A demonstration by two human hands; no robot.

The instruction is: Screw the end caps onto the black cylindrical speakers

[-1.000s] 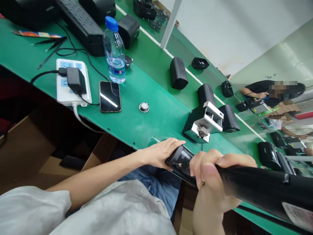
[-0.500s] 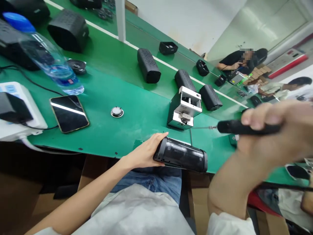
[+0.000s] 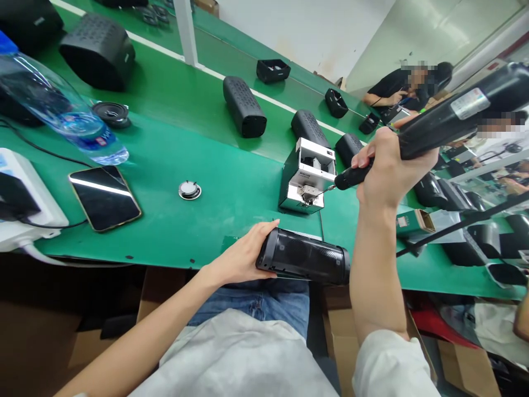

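Note:
My left hand (image 3: 248,253) grips one end of a black speaker housing (image 3: 306,256), which lies on its side at the table's front edge. Raised on the right, my right hand (image 3: 388,165) is wrapped around a black electric screwdriver (image 3: 446,113). The tool tilts down to the left, and its thin bit reaches the front of a small silver-and-black screw feeder (image 3: 308,176). Whether a screw sits on the tip is too small to tell.
A round speaker driver (image 3: 190,190), a phone (image 3: 105,197), a water bottle (image 3: 61,107) and a white power strip (image 3: 31,204) are on the left. Several black housings (image 3: 244,107) stand along the green bench (image 3: 161,149). Co-workers (image 3: 407,85) sit at the far right.
My right hand has moved left with the screwdriver, bringing its bit to the screw feeder's front. My left hand and the speaker housing stay nearly in place; the view has shifted slightly.

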